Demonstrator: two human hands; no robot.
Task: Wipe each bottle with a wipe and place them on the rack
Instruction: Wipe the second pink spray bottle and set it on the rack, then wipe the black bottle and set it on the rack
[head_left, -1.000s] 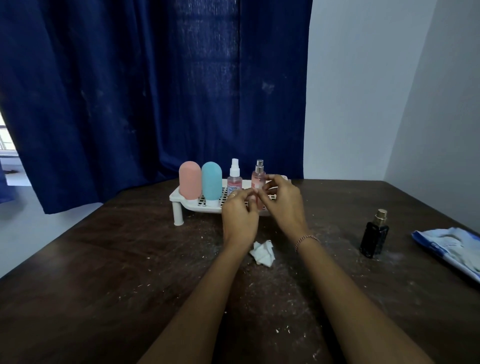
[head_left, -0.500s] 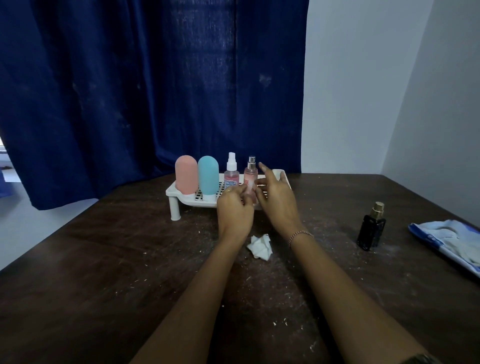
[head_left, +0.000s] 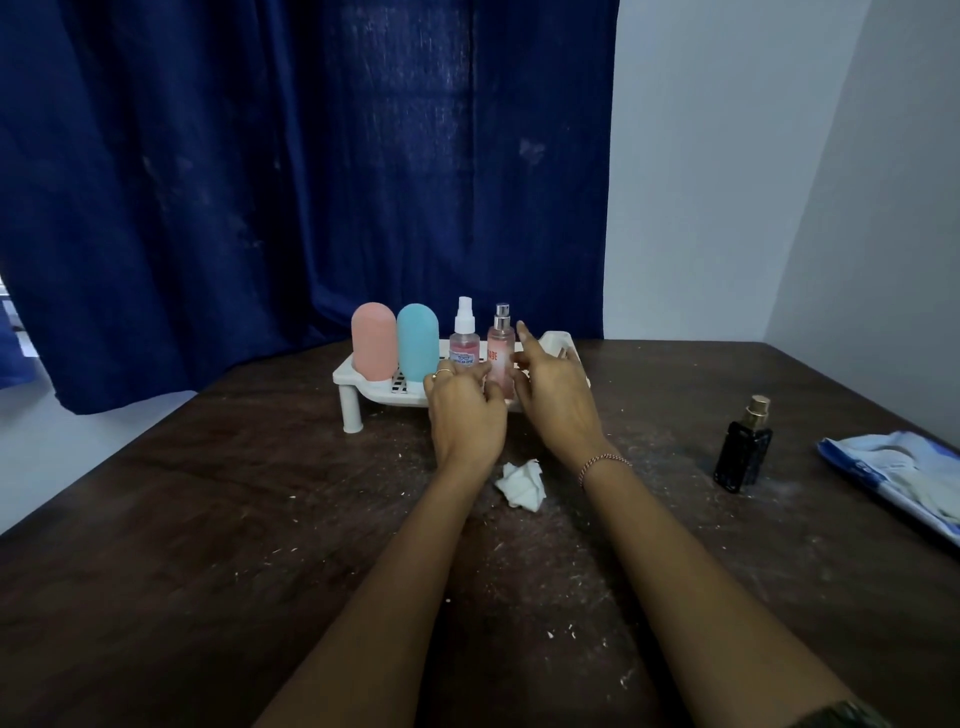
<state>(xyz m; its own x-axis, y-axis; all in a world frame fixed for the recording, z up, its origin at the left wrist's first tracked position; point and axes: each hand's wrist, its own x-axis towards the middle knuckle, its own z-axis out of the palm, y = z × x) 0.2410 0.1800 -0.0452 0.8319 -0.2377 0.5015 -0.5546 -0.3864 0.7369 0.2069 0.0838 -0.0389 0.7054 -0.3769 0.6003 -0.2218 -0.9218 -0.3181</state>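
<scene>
On the white rack stand a pink capsule bottle, a blue capsule bottle, a small white-capped spray bottle and a pink spray bottle with a silver cap. My left hand pinches the lower part of that pink spray bottle with curled fingers. My right hand sits against the bottle's right side, index finger raised and straight. A crumpled white wipe lies on the table just behind my wrists. A black perfume bottle with a gold cap stands on the table to the right.
A blue-and-white wipes pack lies at the table's right edge. The dark wooden table is dusted with white crumbs. A blue curtain hangs behind the rack, and a grey wall closes the right side.
The pink spray bottle now stands on the rack beside the white-capped one. My right hand's fingers have lifted off it and straightened, while my left hand stays at its base.
</scene>
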